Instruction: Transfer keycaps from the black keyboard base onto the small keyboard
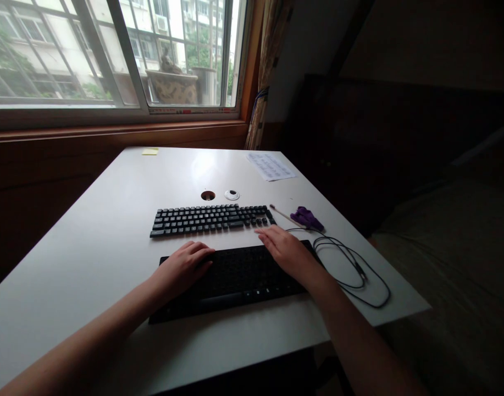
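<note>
Resting left hand [189, 257], ungrasping, on keyboard base [237, 275]; poising right hand [282, 247] near keycap rows [194, 221], can't say if grasping; best keep base steady.

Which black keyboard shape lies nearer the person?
The broad black rectangular keyboard, partly hidden by the left hand and right hand; the other, rows of black keycaps, lies beyond.

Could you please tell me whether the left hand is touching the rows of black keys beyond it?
Apart: the head view shows a strip of white tabletop between the left hand and the black keys.
</note>
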`<action>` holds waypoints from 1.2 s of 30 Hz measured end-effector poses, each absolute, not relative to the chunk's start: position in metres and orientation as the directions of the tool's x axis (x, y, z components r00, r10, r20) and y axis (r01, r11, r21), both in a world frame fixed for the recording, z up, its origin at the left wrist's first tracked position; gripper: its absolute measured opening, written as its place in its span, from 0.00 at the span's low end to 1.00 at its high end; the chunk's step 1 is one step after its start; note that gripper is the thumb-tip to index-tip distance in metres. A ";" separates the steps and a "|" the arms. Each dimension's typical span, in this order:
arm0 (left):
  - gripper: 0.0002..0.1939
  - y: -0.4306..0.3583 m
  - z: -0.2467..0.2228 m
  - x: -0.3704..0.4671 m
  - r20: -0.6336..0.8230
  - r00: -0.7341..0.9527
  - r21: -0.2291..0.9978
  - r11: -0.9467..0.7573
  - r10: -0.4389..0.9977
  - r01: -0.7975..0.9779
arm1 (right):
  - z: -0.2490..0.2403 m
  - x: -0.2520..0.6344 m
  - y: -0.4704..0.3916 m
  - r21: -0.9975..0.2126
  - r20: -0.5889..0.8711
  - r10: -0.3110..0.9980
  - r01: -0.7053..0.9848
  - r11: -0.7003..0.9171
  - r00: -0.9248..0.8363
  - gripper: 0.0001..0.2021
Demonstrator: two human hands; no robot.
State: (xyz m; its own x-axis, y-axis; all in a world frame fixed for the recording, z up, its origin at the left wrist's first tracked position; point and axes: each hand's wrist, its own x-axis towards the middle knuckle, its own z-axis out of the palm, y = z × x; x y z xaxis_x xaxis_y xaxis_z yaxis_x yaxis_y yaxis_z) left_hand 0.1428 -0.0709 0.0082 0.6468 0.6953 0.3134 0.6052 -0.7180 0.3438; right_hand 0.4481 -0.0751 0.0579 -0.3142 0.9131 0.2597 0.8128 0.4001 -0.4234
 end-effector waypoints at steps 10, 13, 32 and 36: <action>0.15 -0.077 0.034 0.137 0.536 0.570 0.323 -0.775 0.622 0.543 | 0.054 0.382 -0.108 -0.366 0.108 0.847 0.771 0.521 -0.521 0.15; 0.11 -0.080 0.040 0.139 0.559 0.597 0.363 -0.817 0.575 0.448 | 0.054 0.370 -0.109 -0.353 0.093 0.813 0.744 0.567 -0.575 0.13; 0.09 -0.063 0.063 0.111 0.364 0.680 0.535 -0.740 0.637 0.407 | 0.056 0.385 -0.118 -0.881 0.224 0.941 0.362 0.306 -0.252 0.07; 0.09 -0.069 0.077 0.112 0.279 0.772 0.574 -0.744 0.571 0.343 | 0.049 0.367 -0.125 -0.967 0.202 0.959 0.114 0.227 -0.197 0.10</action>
